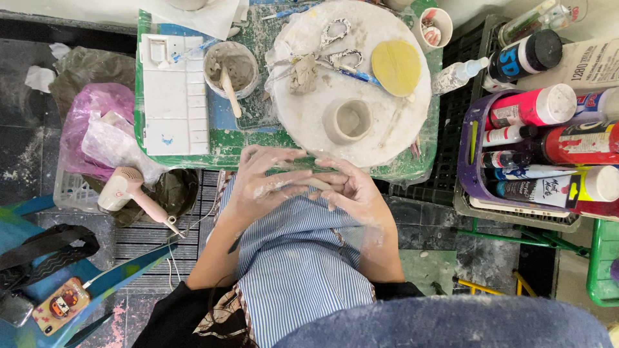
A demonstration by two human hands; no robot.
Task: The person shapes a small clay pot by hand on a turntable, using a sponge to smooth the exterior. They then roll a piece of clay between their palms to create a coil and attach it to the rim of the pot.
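Both hands meet just off the near edge of the small green paint-stained bench (219,154), over a lap covered by a blue-and-white striped apron (303,258). The left hand (264,183) lies palm-down across the right hand (351,190), and between them sits a thin roll of pale grey clay (317,183), pressed by the clay-smeared fingers of both; each hand is curled loosely around it rather than clenched.

On the bench, toward its right edge, a round white clay-dusted turntable board (387,129) carries a small unfired grey clay cup (348,120), a flat round yellow sponge (396,66), a lump of grey clay (302,74) and metal scissors (335,45). Left of the board stands a grey slip-filled tub with a wooden stick (231,69), and by the left edge lies a white plastic paint palette (173,93).

Right of the bench, a purple basket (469,154) holds paint bottles. On the floor to the left rests a pink hair dryer (132,193).
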